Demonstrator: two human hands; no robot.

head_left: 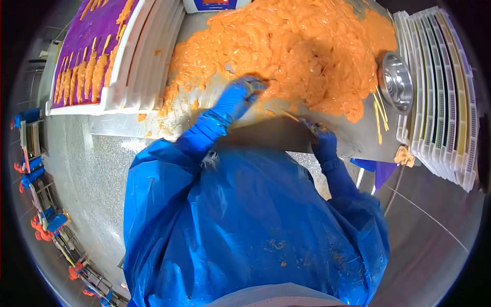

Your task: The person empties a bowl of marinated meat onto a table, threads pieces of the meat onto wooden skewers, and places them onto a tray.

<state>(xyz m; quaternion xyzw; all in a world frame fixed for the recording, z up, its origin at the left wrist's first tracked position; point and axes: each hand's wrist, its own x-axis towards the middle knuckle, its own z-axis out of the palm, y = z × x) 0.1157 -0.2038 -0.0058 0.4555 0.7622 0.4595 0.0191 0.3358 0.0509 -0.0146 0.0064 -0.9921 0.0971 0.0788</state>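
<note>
A big heap of wet orange marinated meat (286, 51) spreads over the metal table. My left hand (243, 93), in a blue glove, is at the near edge of this heap with its fingers curled; what they grip, if anything, I cannot make out. Lower and to the right, my right hand (323, 139), gloved and smeared with orange, is closed around a thin wooden skewer (290, 116) that points up and left toward the heap. Several loose skewers (379, 115) lie on the table beyond my right hand.
Stacked white trays (148, 66) stand at the left; the top one has a purple surface (66, 41) bearing skewered meat (82, 77). At the right are a steel bowl (396, 83) and another tray stack (440, 97). Other workers (43, 227) are along the far left.
</note>
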